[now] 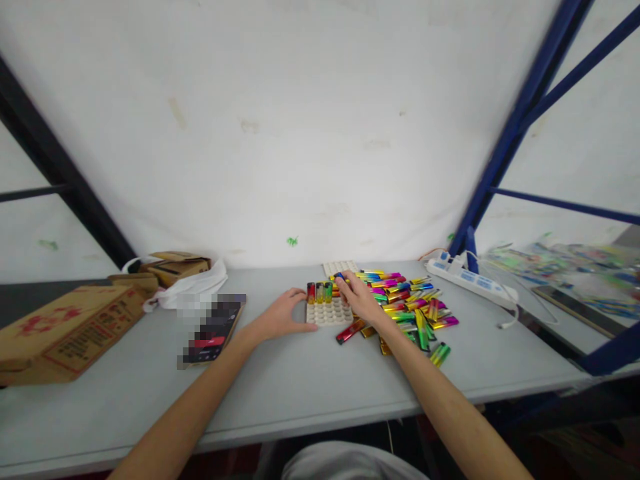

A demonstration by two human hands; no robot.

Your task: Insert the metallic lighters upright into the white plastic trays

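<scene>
A cream tray with rows of round holes [327, 316] lies on the table in front of me. Several shiny cigarette lighters [319, 293] stand upright along its back row, among them a red and a green one. My left hand [283, 315] grips the tray's left side, thumb at the front corner and fingers at the back. Over the tray's back right part, my right hand [359, 297] pinches a lighter with a blue top [341, 275]; the fingers hide most of it. Right beside this hand spreads a loose pile of metallic multicoloured lighters [400, 293].
A second holed tray [340, 267] lies behind, near the wall. On the left are a phone [215, 330], a white plastic bag [193, 287] and a cardboard box [70, 330]. A white power strip [473, 280] and blue rack posts [505, 147] stand at the right.
</scene>
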